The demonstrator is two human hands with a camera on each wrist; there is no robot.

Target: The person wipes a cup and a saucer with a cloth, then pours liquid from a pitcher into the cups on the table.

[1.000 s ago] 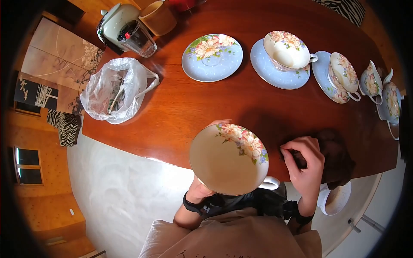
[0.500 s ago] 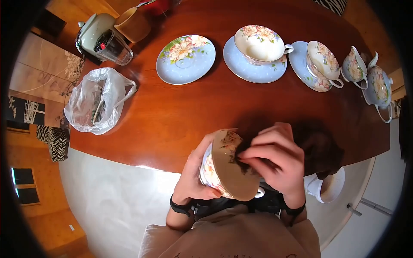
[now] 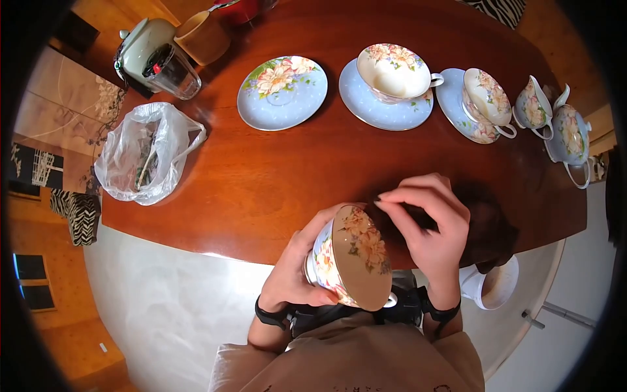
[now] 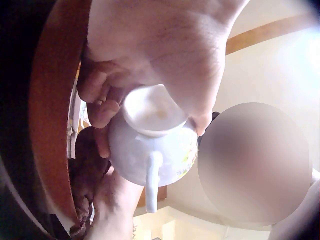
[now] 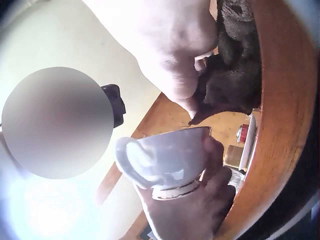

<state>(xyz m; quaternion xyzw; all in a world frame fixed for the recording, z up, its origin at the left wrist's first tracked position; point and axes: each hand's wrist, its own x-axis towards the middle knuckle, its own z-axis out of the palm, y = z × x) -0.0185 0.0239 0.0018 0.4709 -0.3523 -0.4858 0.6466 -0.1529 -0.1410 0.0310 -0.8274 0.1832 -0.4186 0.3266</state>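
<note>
Head cam: L hand (image 3: 294,274) grips empty teacup (image 3: 349,264); R hand (image 3: 428,228) pinches brown cloth (image 3: 486,225).

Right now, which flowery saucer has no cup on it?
The leftmost saucer, the blue one with a big flower, nearest the plastic bag. The two saucers to its right each carry a teacup.

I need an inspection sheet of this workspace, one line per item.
Surface: glossy wooden table.
Job's things: floral teacup, tilted; dark cloth on the table edge.
Clutter: empty saucer; two cups on saucers; plastic bag; teapot.
Hands: left hand holds the teacup; right hand pinches the dark cloth.
Cables: nothing seen.
Surroundings: pale floor.
</note>
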